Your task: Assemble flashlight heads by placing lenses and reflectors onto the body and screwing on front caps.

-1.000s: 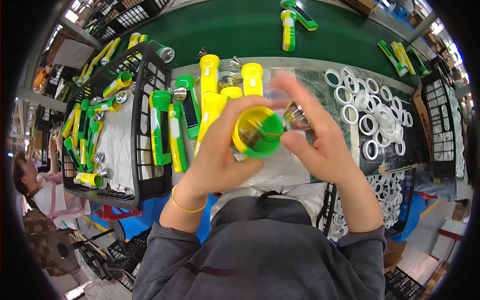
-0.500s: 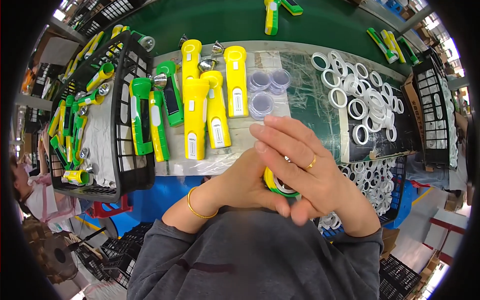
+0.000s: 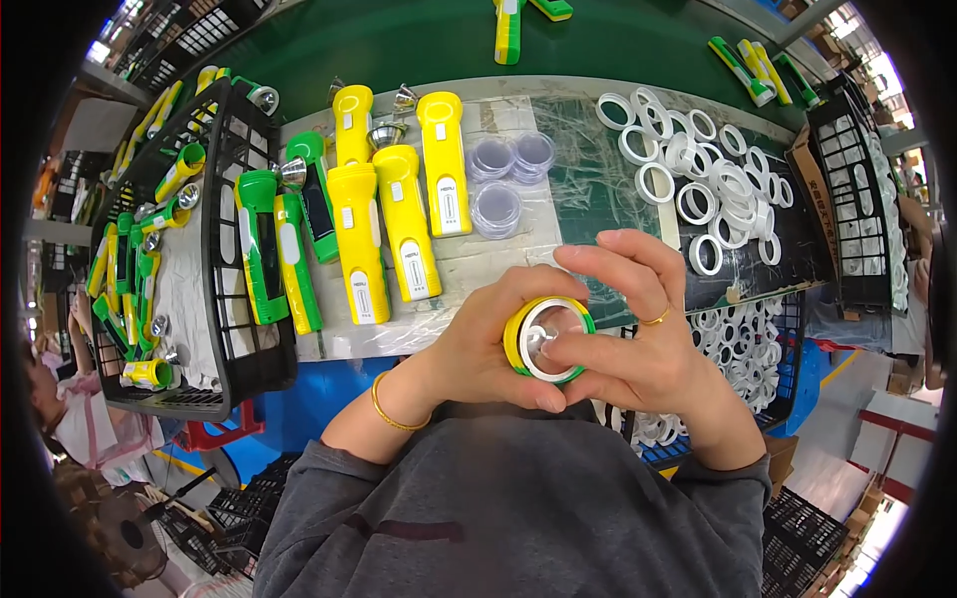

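**Torch head held in both hands**

A yellow-green torch head (image 3: 547,340) is gripped by the left hand (image 3: 478,354) and pinched by the right hand (image 3: 638,339), near the chest. Yellow torches (image 3: 404,214), clear lenses (image 3: 496,207) and white rings (image 3: 698,179) are laid farther off.

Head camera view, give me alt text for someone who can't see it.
Two bare hands, left hand and right hand, hold a round yellow and green flashlight head close to the body, its clear lens facing up. On the worktable beyond lie yellow flashlight bodies, green flashlight bodies, clear lens discs and white rings.
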A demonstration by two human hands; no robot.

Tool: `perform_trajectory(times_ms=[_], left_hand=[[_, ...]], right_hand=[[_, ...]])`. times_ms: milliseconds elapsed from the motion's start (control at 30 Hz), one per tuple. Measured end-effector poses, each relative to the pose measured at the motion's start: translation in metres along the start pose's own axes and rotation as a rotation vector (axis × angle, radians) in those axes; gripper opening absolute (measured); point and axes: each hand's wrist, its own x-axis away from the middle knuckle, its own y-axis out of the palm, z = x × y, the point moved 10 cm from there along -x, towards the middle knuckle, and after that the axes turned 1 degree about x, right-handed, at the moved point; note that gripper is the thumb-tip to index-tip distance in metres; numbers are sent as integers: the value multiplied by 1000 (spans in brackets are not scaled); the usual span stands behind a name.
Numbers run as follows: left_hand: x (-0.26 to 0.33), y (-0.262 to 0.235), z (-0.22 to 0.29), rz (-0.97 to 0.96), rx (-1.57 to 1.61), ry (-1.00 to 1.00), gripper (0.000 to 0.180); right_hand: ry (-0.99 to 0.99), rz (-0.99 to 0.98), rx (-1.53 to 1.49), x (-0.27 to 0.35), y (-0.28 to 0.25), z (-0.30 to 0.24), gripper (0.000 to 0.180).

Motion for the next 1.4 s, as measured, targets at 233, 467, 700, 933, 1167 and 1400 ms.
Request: perform_trajectory(times_ms=[233, 467, 700, 933, 1167, 1400], left_hand=[[0, -2, 4, -20, -7, 47, 84], [3, -15, 0, 47, -51, 26, 90], [3, -14, -2, 46, -44, -12, 88], [2, -16, 0, 49, -78, 30, 80], [3, -18, 4, 91, -53, 23, 66], [1, -17, 5, 37, -129, -17, 72]], right_hand=[[-47, -2, -85, -6, -3, 0, 32], [-28, -56, -19, -10, 8, 5, 30], [-53, -105, 75, -11, 12, 4, 30], [-51, -131, 49, -16, 14, 5, 32], [-68, -98, 86, -17, 14, -2, 34], [-78, -97, 146, -16, 12, -2, 37]])
